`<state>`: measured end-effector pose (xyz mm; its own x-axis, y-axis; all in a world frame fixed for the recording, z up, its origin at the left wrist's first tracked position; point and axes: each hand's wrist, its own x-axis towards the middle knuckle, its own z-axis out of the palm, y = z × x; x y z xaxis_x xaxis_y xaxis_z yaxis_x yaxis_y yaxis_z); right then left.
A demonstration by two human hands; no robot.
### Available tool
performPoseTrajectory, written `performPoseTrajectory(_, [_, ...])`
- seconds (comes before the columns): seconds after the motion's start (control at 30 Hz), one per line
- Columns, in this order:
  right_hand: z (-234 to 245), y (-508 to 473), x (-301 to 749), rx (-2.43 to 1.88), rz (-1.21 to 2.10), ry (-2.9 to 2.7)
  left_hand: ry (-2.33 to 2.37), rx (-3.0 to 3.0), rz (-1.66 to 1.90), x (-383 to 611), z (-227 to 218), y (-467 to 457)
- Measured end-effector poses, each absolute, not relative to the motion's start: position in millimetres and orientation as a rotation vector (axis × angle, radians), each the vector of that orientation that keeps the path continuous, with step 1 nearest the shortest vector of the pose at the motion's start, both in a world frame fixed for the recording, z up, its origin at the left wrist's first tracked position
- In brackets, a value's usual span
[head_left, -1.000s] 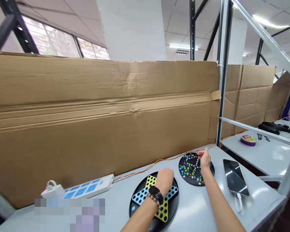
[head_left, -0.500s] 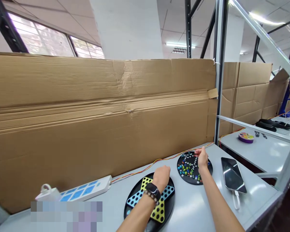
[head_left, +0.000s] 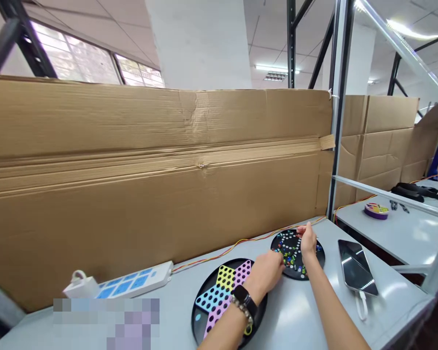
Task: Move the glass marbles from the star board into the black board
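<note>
My left hand (head_left: 268, 273), with a dark watch and a bead bracelet on the wrist, reaches across to the near left rim of a round black board (head_left: 313, 270). Its fingers are curled; what they hold, if anything, is hidden. Small coloured glass marbles (head_left: 291, 255) lie on that board, mostly left and front, among pale dots. Above its right part is my right hand (head_left: 308, 243), fingers bent inward, their contents not visible. Under my left forearm sits a second round black board (head_left: 200, 318) with a star of yellow, blue and pink hole-dotted points (head_left: 214, 297).
A phone (head_left: 357, 267) with a white cable lies to the right of the marbles. At the left is a white power strip (head_left: 138, 280) with a plug. Cardboard (head_left: 160, 214) walls the back, and a metal post (head_left: 336, 146) stands at the right.
My left hand has moved right and away from the star board to the marble board's edge, uncovering pink points of the star. My right hand stays over the marble board. The view has shifted slightly.
</note>
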<state>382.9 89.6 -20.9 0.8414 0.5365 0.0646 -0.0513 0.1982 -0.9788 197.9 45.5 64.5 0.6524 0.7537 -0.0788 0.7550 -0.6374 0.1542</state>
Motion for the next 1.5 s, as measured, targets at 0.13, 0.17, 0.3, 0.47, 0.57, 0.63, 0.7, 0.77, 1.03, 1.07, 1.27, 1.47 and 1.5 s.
performPoseTrajectory(0.13, [-18.2, 88.8, 382.8, -1.336, 0.425, -0.461, 1.179, 2.69, 0.079, 212.3, 48.6, 42.5])
performPoseTrajectory(0.17, [-17.7, 88.5, 383.1, -1.34, 0.424, -0.466, 1.161, 2.688, 0.104, 210.3, 47.8, 44.5])
performPoseTrajectory(0.3, [-15.7, 86.2, 384.3, -1.349, 0.417, -0.481, 1.171, 2.661, 0.29, 176.4, 59.6, 60.9])
performPoseTrajectory(0.47, [-8.9, 79.8, 382.1, -1.414, 0.392, -0.538, 1.431, 2.526, 0.577, 91.2, 69.4, 81.8])
performPoseTrajectory(0.57, [0.7, 72.0, 367.6, -1.535, 0.255, -0.754, 1.576, 2.418, 0.695, 40.9, 48.6, 82.1])
performPoseTrajectory(0.63, [8.2, 64.1, 347.4, -1.638, 0.161, -1.013, 1.599, 2.421, 0.664, 16.5, 26.9, 78.3])
performPoseTrajectory(0.7, [14.4, 54.0, 319.2, -1.695, 0.155, -1.295, 1.574, 2.437, 0.623, 0.9, 6.0, 74.1])
performPoseTrajectory(0.77, [17.3, 42.4, 287.4, -1.673, 0.224, -1.582, 1.549, 2.434, 0.552, -7.1, -9.4, 70.9])
performPoseTrajectory(1.03, [4.3, 12.9, 226.1, -1.489, 0.508, -2.267, 1.476, 2.38, 0.517, -8.7, -21.7, 63.5])
performPoseTrajectory(1.07, [3.3, 12.7, 227.5, -1.499, 0.508, -2.263, 1.484, 2.372, 0.51, -7.7, -21.6, 62.2])
performPoseTrajectory(1.27, [3.2, 12.3, 231.1, -1.479, 0.552, -2.232, 1.513, 2.378, 0.556, -2.4, -21.9, 56.2])
performPoseTrajectory(1.47, [10.4, 26.5, 248.2, -1.631, 0.307, -1.945, 1.54, 2.37, 0.519, -0.7, -18.2, 53.7])
performPoseTrajectory(1.5, [11.0, 31.0, 258.9, -1.718, 0.22, -1.847, 1.545, 2.367, 0.516, -0.2, -17.0, 53.1])
